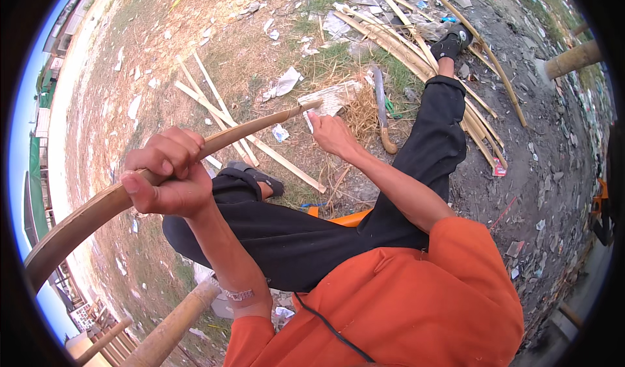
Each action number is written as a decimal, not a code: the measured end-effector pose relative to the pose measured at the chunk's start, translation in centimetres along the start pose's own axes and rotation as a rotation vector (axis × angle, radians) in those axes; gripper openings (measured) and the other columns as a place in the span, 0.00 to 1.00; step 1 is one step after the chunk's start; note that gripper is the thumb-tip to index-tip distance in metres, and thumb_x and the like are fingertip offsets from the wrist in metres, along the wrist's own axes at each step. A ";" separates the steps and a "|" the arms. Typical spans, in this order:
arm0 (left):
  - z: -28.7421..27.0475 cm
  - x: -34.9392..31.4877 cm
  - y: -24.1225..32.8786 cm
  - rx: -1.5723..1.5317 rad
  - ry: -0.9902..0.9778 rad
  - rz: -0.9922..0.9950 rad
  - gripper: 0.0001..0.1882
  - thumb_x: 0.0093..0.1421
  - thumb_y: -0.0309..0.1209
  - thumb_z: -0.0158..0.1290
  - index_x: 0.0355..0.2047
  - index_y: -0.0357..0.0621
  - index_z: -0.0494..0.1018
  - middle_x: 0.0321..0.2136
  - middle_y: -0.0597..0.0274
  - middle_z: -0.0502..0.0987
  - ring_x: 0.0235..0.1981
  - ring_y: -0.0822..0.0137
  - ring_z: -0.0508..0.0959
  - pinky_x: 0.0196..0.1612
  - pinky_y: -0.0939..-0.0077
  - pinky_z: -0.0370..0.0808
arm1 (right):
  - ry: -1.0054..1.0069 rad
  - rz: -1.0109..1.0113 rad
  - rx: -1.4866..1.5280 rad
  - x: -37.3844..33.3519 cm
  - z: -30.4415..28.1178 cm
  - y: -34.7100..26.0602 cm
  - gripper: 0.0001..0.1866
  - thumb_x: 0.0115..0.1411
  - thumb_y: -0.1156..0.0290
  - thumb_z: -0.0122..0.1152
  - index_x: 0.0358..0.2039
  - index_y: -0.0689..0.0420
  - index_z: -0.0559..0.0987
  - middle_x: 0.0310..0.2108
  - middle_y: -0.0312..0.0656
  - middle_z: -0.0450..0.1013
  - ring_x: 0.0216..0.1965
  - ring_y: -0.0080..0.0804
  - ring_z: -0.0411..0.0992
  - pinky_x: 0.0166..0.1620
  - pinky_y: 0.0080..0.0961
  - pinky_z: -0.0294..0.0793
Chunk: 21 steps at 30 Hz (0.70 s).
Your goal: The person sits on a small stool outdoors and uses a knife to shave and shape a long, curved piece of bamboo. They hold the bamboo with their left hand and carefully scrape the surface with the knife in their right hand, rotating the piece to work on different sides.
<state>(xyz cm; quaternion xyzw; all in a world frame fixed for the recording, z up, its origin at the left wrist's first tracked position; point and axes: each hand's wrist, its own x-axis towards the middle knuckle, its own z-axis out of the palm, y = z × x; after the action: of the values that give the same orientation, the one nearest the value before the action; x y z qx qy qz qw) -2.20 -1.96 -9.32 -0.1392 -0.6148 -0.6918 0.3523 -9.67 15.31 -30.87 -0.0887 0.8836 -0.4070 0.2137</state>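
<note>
A long bamboo strip [254, 127] runs from the left rim up to the middle of the view. My left hand [170, 172] is wrapped round it, with the thumb along its near side. By the strip's far end, my right hand [331, 133] is closed, its knuckles turned up. A pale, narrow sliver shows at its fingertips, too small to name. Just beyond that hand lies a whitish ribbed block [335, 97] on the ground, under the strip's tip. A machete [379, 97] with a wooden handle rests to the right, beside a heap of dry shavings [366, 114].
Split bamboo slats [397, 48] are piled by my right foot; several thinner slats [218, 113] lie crossed at the left. Bamboo posts [573, 60] stand at the right rim, and another bamboo pole [172, 325] is at lower left. Litter and stones dot the ground.
</note>
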 end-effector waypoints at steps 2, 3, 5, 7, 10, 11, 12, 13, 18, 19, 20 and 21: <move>-0.4 -0.1 -0.3 -0.024 -0.020 0.038 0.25 0.64 0.52 0.36 0.19 0.46 0.59 0.07 0.66 0.55 0.10 0.71 0.54 0.16 0.73 0.60 | -0.023 0.018 0.018 -0.6 -0.6 -1.2 0.33 0.66 0.51 0.34 0.23 0.68 0.76 0.24 0.65 0.72 0.33 0.62 0.72 0.42 0.50 0.68; -0.3 0.0 -0.4 -0.027 -0.044 0.047 0.25 0.64 0.52 0.36 0.19 0.46 0.59 0.07 0.66 0.55 0.10 0.71 0.54 0.16 0.73 0.60 | -0.010 0.001 0.044 -1.4 -0.3 -1.5 0.33 0.66 0.51 0.34 0.23 0.68 0.77 0.26 0.66 0.72 0.34 0.62 0.72 0.42 0.50 0.69; 0.1 -0.2 -0.4 -0.038 -0.090 0.056 0.24 0.64 0.52 0.36 0.19 0.46 0.59 0.08 0.66 0.55 0.10 0.71 0.54 0.16 0.72 0.60 | 0.011 0.044 0.031 -1.3 0.5 -0.1 0.33 0.65 0.51 0.34 0.23 0.68 0.77 0.27 0.66 0.72 0.35 0.62 0.72 0.42 0.51 0.68; 0.3 -0.1 -0.3 -0.050 -0.070 0.050 0.24 0.64 0.51 0.36 0.19 0.46 0.58 0.08 0.66 0.55 0.09 0.71 0.54 0.16 0.72 0.60 | 0.035 0.141 -0.047 0.9 1.8 3.6 0.34 0.65 0.51 0.33 0.23 0.68 0.77 0.28 0.66 0.73 0.35 0.63 0.72 0.42 0.52 0.68; -0.5 -0.2 -0.2 -0.059 -0.184 0.047 0.24 0.64 0.51 0.36 0.19 0.46 0.58 0.08 0.66 0.55 0.10 0.71 0.55 0.17 0.72 0.60 | -0.056 0.111 -0.031 0.3 1.0 2.4 0.34 0.65 0.50 0.33 0.24 0.69 0.77 0.28 0.65 0.73 0.35 0.63 0.71 0.42 0.52 0.68; 0.1 -0.3 -0.1 -0.021 -0.117 0.046 0.24 0.64 0.51 0.35 0.19 0.47 0.58 0.08 0.67 0.55 0.10 0.71 0.55 0.17 0.72 0.60 | 0.010 0.033 0.001 -0.3 1.0 1.4 0.34 0.65 0.50 0.33 0.23 0.68 0.77 0.28 0.65 0.73 0.34 0.62 0.72 0.42 0.51 0.68; 0.3 -0.4 -0.1 -0.015 -0.076 0.025 0.24 0.64 0.52 0.35 0.18 0.48 0.57 0.08 0.67 0.54 0.10 0.71 0.54 0.18 0.72 0.60 | 0.018 0.019 0.022 -0.5 1.6 1.3 0.34 0.65 0.50 0.33 0.23 0.68 0.77 0.27 0.65 0.73 0.34 0.62 0.72 0.41 0.51 0.68; 0.5 -0.5 -0.1 -0.007 -0.034 0.004 0.25 0.63 0.52 0.36 0.17 0.49 0.56 0.08 0.68 0.53 0.11 0.72 0.53 0.19 0.72 0.59 | 0.025 0.005 0.044 -0.5 2.0 1.4 0.34 0.65 0.50 0.33 0.23 0.68 0.77 0.27 0.65 0.72 0.33 0.62 0.72 0.41 0.51 0.69; 0.6 -0.1 0.1 0.052 0.056 -0.004 0.25 0.62 0.53 0.37 0.16 0.50 0.55 0.09 0.69 0.52 0.11 0.72 0.52 0.20 0.72 0.59 | -0.063 0.075 0.023 0.8 0.5 0.9 0.34 0.65 0.51 0.32 0.23 0.68 0.77 0.25 0.66 0.72 0.32 0.62 0.72 0.40 0.51 0.69; 0.7 -0.2 0.1 0.034 0.042 -0.012 0.25 0.62 0.53 0.37 0.16 0.50 0.55 0.08 0.69 0.52 0.11 0.72 0.52 0.20 0.73 0.58 | -0.031 0.048 0.031 0.4 0.7 0.9 0.34 0.65 0.51 0.32 0.23 0.67 0.77 0.25 0.66 0.72 0.32 0.62 0.72 0.40 0.51 0.70; 0.9 -0.3 0.1 0.019 0.028 -0.017 0.25 0.62 0.53 0.37 0.16 0.50 0.55 0.08 0.69 0.52 0.11 0.72 0.52 0.20 0.73 0.58 | 0.000 0.018 0.040 -0.3 1.1 0.8 0.34 0.65 0.51 0.32 0.23 0.67 0.77 0.25 0.66 0.72 0.32 0.61 0.73 0.39 0.51 0.70; 1.1 -0.4 0.2 0.004 0.013 -0.023 0.25 0.62 0.53 0.37 0.16 0.50 0.55 0.08 0.69 0.51 0.11 0.72 0.52 0.20 0.73 0.58 | 0.032 -0.011 0.050 -0.6 1.3 0.8 0.34 0.65 0.51 0.32 0.23 0.67 0.77 0.26 0.66 0.72 0.32 0.61 0.73 0.39 0.51 0.70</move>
<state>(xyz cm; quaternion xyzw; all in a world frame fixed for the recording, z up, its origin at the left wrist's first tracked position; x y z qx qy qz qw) -2.08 -0.80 -9.21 -0.1269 -0.6153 -0.6955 0.3485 -8.53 15.13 -32.09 -0.0819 0.8759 -0.4317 0.1995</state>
